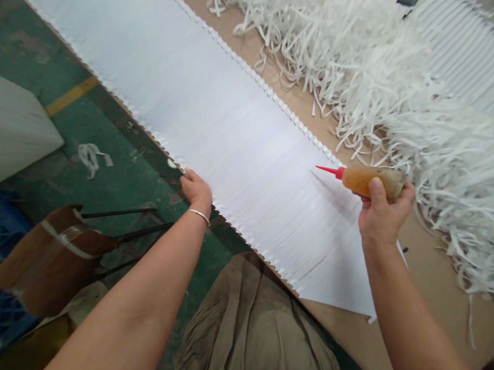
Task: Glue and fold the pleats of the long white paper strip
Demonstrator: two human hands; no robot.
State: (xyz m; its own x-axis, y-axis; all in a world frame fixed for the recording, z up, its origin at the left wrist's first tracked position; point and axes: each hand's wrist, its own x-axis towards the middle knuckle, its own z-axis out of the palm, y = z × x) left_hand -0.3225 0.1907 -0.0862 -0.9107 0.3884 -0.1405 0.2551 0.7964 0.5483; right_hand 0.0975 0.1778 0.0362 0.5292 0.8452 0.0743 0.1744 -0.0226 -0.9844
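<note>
My right hand (383,210) is wrapped round a glue bottle (362,181) with amber contents and a red pointed nozzle. The bottle lies nearly level above a long, fanned layer of white paper sheets (229,126), its nozzle tip pointing left. Both long edges of the sheets look finely stepped. At the near edge, my left hand (197,188) is closed with curled fingers against the paper and table rim; what its fingertips hold is hidden.
Heaped white paper strips (348,57) cover the far side of the brown tabletop (424,276). More white sheets (467,48) lie fanned behind them. Left, on the green floor (120,173), stand a brown-wrapped stool seat (55,256) and a blue crate (2,258); a loose strip (92,158) lies nearby.
</note>
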